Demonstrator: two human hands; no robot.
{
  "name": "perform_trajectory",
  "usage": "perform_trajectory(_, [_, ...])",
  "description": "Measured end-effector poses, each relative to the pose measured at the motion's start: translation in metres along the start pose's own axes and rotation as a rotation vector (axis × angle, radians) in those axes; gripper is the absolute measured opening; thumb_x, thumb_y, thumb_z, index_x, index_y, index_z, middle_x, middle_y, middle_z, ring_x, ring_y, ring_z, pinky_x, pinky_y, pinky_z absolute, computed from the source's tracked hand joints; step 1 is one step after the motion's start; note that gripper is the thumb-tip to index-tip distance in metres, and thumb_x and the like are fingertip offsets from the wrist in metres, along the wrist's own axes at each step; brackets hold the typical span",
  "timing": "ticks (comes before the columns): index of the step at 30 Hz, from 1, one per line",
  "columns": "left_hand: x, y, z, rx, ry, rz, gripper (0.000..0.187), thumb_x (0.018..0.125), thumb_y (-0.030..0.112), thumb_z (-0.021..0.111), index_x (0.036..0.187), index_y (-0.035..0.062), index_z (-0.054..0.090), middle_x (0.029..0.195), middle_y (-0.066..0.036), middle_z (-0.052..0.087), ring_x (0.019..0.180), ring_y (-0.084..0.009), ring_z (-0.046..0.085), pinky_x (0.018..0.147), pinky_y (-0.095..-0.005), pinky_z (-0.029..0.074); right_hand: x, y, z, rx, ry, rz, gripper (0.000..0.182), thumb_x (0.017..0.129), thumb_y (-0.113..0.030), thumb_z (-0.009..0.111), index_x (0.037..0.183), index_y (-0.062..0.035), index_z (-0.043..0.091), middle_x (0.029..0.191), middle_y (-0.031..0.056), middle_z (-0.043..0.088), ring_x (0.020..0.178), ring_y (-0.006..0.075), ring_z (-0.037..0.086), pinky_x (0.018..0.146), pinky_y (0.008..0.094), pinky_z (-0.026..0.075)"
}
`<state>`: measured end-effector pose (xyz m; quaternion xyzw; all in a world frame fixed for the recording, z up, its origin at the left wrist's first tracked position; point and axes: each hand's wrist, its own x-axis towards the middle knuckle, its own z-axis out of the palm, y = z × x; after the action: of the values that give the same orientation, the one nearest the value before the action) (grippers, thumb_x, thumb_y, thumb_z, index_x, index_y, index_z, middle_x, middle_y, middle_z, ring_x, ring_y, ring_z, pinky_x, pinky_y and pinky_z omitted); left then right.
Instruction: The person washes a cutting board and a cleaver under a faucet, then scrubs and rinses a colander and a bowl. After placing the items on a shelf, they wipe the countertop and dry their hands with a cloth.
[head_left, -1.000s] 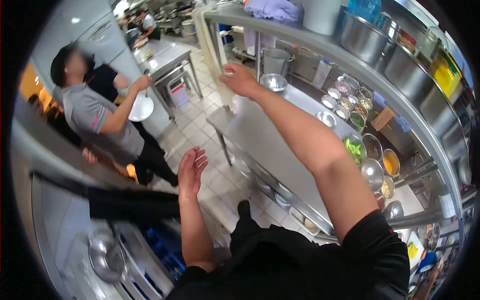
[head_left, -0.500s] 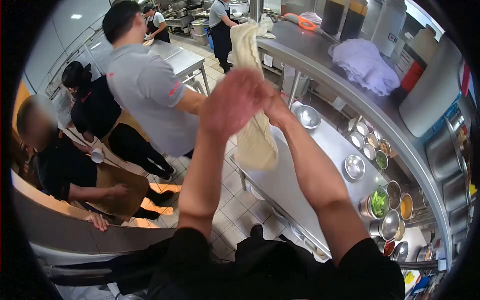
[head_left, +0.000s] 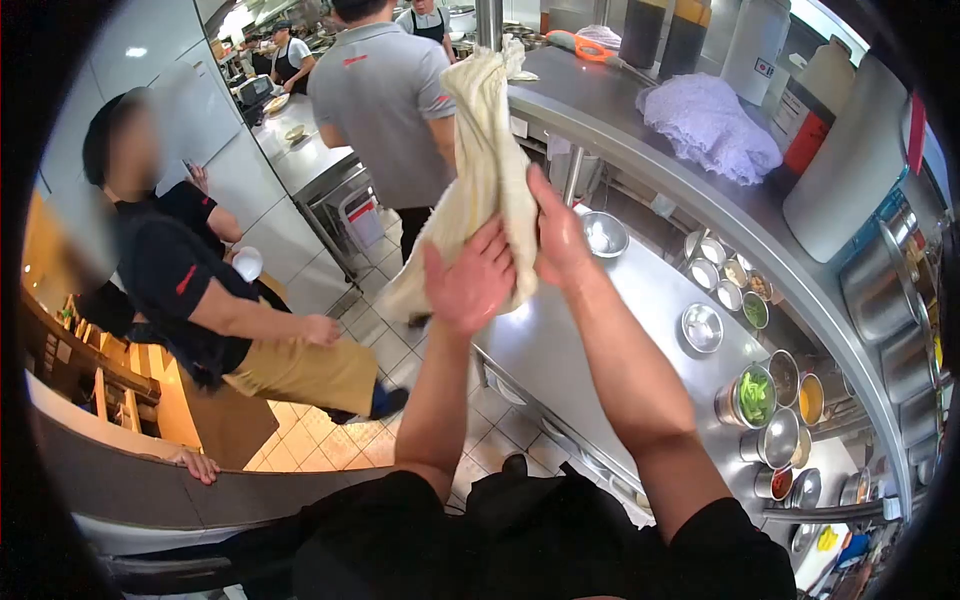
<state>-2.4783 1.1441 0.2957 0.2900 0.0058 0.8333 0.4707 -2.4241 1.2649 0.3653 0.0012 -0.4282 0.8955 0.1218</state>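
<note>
A cream-coloured cloth (head_left: 478, 140) hangs from the edge of the metal shelf, beside the upright post. My left hand (head_left: 472, 275) lies against the lower part of the cloth, palm up, fingers spread. My right hand (head_left: 562, 235) is at the cloth's right edge, its thumb up along the fabric and its other fingers partly hidden. The palms look wet or shiny.
The metal shelf (head_left: 600, 105) carries a lilac cloth (head_left: 710, 125), orange-handled scissors (head_left: 585, 46) and bottles. Below, the steel counter (head_left: 610, 370) holds bowls and a pot of green vegetables (head_left: 754, 395). At left stand a person in grey (head_left: 380, 110) and a person in black (head_left: 190, 270).
My hands have moved apart and lower on the cloth, which now spreads wider toward the lower left. The person in grey has moved right; the person in black holding a cup stands further right.
</note>
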Motion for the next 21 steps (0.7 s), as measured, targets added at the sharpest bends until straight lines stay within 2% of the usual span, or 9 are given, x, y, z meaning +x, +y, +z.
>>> perform_trajectory(3, [-0.036,0.070,-0.063,0.527,-0.091,0.009,0.064,0.089,0.054,0.046,0.124,0.0001,0.046,0.125,-0.016,0.050,0.110,-0.0237,0.053,0.092,-0.0412,0.044,-0.020,-0.047,0.038,-0.632,0.064,-0.222,0.049,0.096,-0.040,0.045,0.126,-0.0022,0.049,0.119,0.0101,0.055,0.109,0.0211,0.052,0.096,0.0309,0.039])
perform_trajectory(5, [-0.010,0.068,-0.044,0.964,0.298,0.299,0.036,0.096,0.034,0.043,0.115,0.0046,0.051,0.112,-0.012,0.056,0.104,-0.0220,0.055,0.085,-0.0387,0.047,-0.014,-0.061,0.045,-1.248,-0.159,-0.309,0.045,0.095,-0.038,0.047,0.117,0.0016,0.053,0.110,0.0118,0.057,0.099,0.0181,0.051,0.090,0.0289,0.039])
perform_trajectory(8, [0.054,-0.003,0.002,0.471,0.261,0.265,0.040,0.095,0.034,0.046,0.128,0.0109,0.044,0.120,-0.008,0.052,0.109,-0.0181,0.052,0.088,-0.0340,0.046,-0.010,-0.087,0.098,-1.627,-0.302,-0.185,0.036,0.094,-0.033,0.046,0.083,-0.0015,0.060,0.077,0.0177,0.061,0.069,0.0298,0.056,0.068,0.0372,0.045])
perform_trajectory(9, [0.060,-0.018,0.007,0.107,0.207,0.192,0.042,0.095,0.034,0.047,0.130,0.0115,0.043,0.117,-0.008,0.054,0.107,-0.0186,0.053,0.088,-0.0339,0.046,0.008,-0.082,0.091,-1.633,-0.309,-0.190,0.036,0.094,-0.033,0.046,0.083,-0.0015,0.060,0.077,0.0177,0.061,0.069,0.0298,0.056,0.068,0.0372,0.045])
perform_trajectory(11, [0.067,-0.040,0.022,0.134,0.170,0.204,0.042,0.094,0.034,0.047,0.129,0.0112,0.043,0.116,-0.008,0.054,0.106,-0.0188,0.054,0.087,-0.0341,0.046,0.046,-0.061,0.055,-1.595,0.046,-1.145,0.039,0.093,-0.033,0.050,0.073,-0.0005,0.059,0.069,0.0150,0.059,0.061,0.0257,0.051,0.063,0.0356,0.044])
perform_trajectory(14, [0.065,-0.075,0.041,0.205,0.105,0.227,0.042,0.094,0.034,0.048,0.129,0.0104,0.044,0.114,-0.008,0.055,0.104,-0.0197,0.055,0.086,-0.0348,0.047,0.022,-0.038,0.031,-1.394,0.182,-0.671,0.032,0.092,-0.032,0.053,0.082,-0.0041,0.064,0.070,0.0137,0.059,0.061,0.0196,0.050,0.062,0.0334,0.043])
perform_trajectory(15, [0.046,-0.062,0.047,0.227,0.077,0.250,0.042,0.094,0.034,0.048,0.128,0.0102,0.045,0.114,-0.009,0.055,0.103,-0.0199,0.055,0.086,-0.0350,0.047,0.020,-0.033,0.023,-0.963,0.178,-0.570,0.027,0.090,-0.027,0.056,0.089,-0.0020,0.066,0.082,0.0037,0.066,0.071,0.0159,0.061,0.068,0.0324,0.047])
perform_trajectory(19, [0.033,-0.066,0.078,0.341,-0.010,0.310,0.042,0.093,0.034,0.049,0.127,0.0092,0.046,0.112,-0.009,0.056,0.100,-0.0210,0.057,0.085,-0.0359,0.049,0.005,-0.025,0.013,-0.088,0.023,-0.345,0.037,0.093,-0.035,0.053,0.105,-0.0016,0.064,0.092,0.0079,0.066,0.085,0.0170,0.063,0.077,0.0287,0.049])
perform_trajectory(21, [0.020,-0.061,0.095,0.401,-0.057,0.323,0.042,0.093,0.034,0.049,0.127,0.0086,0.047,0.111,-0.009,0.057,0.099,-0.0216,0.058,0.084,-0.0363,0.049,-0.018,-0.032,0.020,-0.243,0.062,-0.290,0.041,0.094,-0.039,0.049,0.101,-0.0014,0.064,0.086,0.0070,0.065,0.076,0.0141,0.062,0.070,0.0268,0.048])
